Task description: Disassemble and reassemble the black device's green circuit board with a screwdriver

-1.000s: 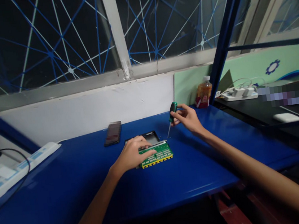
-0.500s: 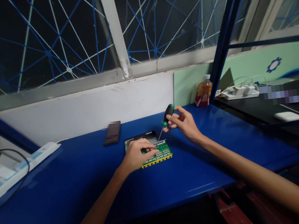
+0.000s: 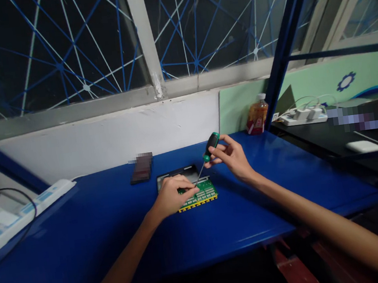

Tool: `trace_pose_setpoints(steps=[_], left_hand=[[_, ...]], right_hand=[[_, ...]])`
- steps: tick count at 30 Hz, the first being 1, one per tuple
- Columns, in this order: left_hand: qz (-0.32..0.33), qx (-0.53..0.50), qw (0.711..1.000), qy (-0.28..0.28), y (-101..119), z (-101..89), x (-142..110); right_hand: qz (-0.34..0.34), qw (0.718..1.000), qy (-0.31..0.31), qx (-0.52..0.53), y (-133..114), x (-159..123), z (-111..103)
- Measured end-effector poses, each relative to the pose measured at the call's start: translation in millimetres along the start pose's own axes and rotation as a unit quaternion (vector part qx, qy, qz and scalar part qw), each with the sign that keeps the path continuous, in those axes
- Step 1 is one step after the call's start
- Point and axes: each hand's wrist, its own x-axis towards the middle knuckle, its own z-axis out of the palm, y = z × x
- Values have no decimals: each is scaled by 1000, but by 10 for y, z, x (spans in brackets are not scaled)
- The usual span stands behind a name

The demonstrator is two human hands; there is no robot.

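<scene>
My right hand [image 3: 234, 159] grips the black-and-green handle of a screwdriver [image 3: 211, 147], its shaft slanting down to the left. The shaft's tip ends at the pinched fingers of my left hand [image 3: 175, 194], over a green circuit board [image 3: 209, 187]. Whatever those fingertips pinch is too small or hidden to make out. Yellow connectors [image 3: 198, 204] line the board's near edge. Behind it lies an open black casing [image 3: 175, 172], partly covered by my left hand.
A dark phone-like slab [image 3: 142, 168] lies at the back of the blue table [image 3: 93, 236]. White power strips [image 3: 29, 216] sit at left and on the black desk at right. A drink bottle [image 3: 257, 115] stands at the back right, beside a blue post [image 3: 278, 66].
The screwdriver and my right hand have shifted slightly left. My left hand stays in place over the board. A brownish blurred shape now shows at the far right edge.
</scene>
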Motion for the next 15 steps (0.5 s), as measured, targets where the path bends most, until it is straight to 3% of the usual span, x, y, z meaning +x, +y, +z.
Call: trace_pose_setpoints(steps=[15], left_hand=[[1,-8,1000,-5,-55,16,-7]], right_hand=[[-66,996,-22,-46,13,-66,32]])
